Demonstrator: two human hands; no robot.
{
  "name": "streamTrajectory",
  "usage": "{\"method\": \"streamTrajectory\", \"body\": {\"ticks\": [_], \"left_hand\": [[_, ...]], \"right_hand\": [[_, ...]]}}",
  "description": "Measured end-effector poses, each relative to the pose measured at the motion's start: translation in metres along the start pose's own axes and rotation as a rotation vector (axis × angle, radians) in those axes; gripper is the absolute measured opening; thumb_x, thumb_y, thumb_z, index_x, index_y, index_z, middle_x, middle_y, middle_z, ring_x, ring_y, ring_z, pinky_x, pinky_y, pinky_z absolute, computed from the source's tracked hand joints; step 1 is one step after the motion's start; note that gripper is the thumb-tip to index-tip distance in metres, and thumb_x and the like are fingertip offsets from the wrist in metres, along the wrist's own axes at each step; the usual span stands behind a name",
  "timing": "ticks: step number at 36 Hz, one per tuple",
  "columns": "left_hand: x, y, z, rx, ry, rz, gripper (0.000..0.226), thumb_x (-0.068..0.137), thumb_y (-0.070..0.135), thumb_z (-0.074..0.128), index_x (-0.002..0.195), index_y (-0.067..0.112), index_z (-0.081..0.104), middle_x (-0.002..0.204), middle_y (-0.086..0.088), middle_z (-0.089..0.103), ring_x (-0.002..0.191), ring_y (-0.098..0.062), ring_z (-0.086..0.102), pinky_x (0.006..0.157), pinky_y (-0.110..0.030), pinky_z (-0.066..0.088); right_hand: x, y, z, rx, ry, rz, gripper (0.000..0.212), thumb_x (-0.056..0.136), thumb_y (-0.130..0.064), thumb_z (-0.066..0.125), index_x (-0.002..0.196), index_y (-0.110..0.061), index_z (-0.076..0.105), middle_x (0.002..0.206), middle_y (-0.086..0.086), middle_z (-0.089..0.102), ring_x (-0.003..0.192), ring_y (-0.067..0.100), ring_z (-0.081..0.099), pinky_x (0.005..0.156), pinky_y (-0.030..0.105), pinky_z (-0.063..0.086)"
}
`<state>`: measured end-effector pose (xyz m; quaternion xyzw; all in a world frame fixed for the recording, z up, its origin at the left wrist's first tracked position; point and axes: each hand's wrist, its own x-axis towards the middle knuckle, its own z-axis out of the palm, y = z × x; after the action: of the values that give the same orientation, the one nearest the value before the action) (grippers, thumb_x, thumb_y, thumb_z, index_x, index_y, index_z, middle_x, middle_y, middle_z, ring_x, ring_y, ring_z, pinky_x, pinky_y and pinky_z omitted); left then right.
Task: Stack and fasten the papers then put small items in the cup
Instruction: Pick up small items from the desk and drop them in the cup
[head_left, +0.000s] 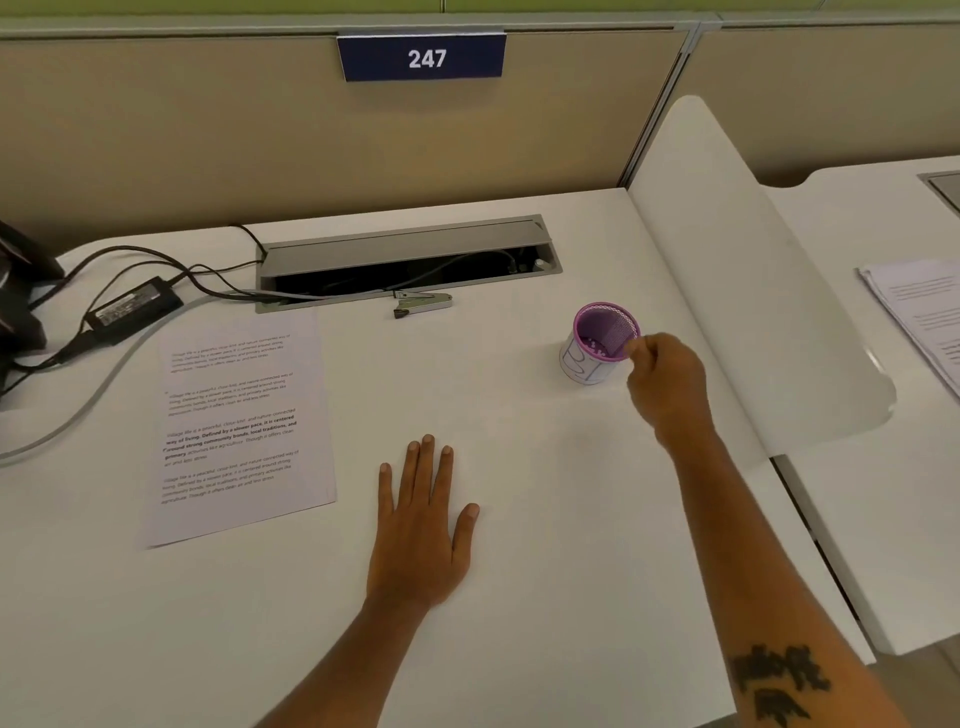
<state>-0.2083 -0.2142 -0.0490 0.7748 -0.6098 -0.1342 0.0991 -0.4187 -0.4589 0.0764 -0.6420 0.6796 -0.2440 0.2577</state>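
A printed stack of papers (236, 426) lies flat on the white desk (519, 571) at the left. A purple mesh cup (602, 340) stands at the right, with small items inside it. My right hand (667, 382) hovers at the cup's right rim, fingers curled and pinched together; whether it holds anything small is hidden. My left hand (423, 525) rests flat on the desk in the middle, fingers spread, holding nothing. A small stapler (422, 303) lies near the cable tray.
An open grey cable tray (410, 260) is set into the desk at the back. A black power adapter (132, 310) and cables lie at the far left. A white divider panel (753, 291) rises at the right, with more papers (919, 317) beyond it.
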Motion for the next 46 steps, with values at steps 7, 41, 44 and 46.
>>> {"method": "streamTrajectory", "body": {"ticks": [7,41,44,46], "left_hand": [[0.001,0.000,0.000,-0.001,-0.003,0.001,0.074,0.110,0.055,0.024,0.172,0.019,0.002,0.181,-0.005,-0.007,0.168,-0.021,-0.008,0.135,-0.059,0.010],[0.000,0.001,-0.001,-0.014,-0.003,-0.001,0.075,0.110,0.054,0.028,0.172,0.019,0.003,0.181,-0.005,-0.006,0.168,-0.021,-0.007,0.135,-0.058,0.010],[0.000,0.000,-0.001,-0.004,-0.011,-0.004,0.075,0.110,0.054,0.027,0.171,0.020,0.000,0.181,-0.004,-0.008,0.168,-0.021,-0.009,0.135,-0.058,0.009],[0.000,0.000,0.000,-0.003,-0.011,-0.005,0.075,0.110,0.054,0.027,0.171,0.020,0.000,0.181,-0.005,-0.008,0.168,-0.021,-0.009,0.135,-0.058,0.009]], "right_hand": [[0.036,-0.024,0.000,-0.037,-0.008,-0.065,0.023,0.105,-0.018,0.056,0.101,0.001,0.069,0.097,0.013,0.069,0.088,0.024,0.060,0.076,0.033,0.047],[-0.038,0.022,0.019,0.074,0.089,-0.159,0.007,0.087,-0.011,0.077,0.082,-0.015,0.074,0.079,-0.001,0.072,0.069,0.013,0.064,0.071,0.019,0.051],[-0.051,0.042,0.037,-0.020,0.017,-0.133,0.008,0.087,-0.010,0.077,0.083,-0.015,0.075,0.079,-0.003,0.072,0.072,0.015,0.065,0.074,0.033,0.057],[-0.056,0.050,0.045,-0.058,-0.029,-0.105,0.008,0.089,-0.009,0.075,0.084,-0.015,0.075,0.081,-0.004,0.072,0.075,0.015,0.065,0.075,0.036,0.058]]}}
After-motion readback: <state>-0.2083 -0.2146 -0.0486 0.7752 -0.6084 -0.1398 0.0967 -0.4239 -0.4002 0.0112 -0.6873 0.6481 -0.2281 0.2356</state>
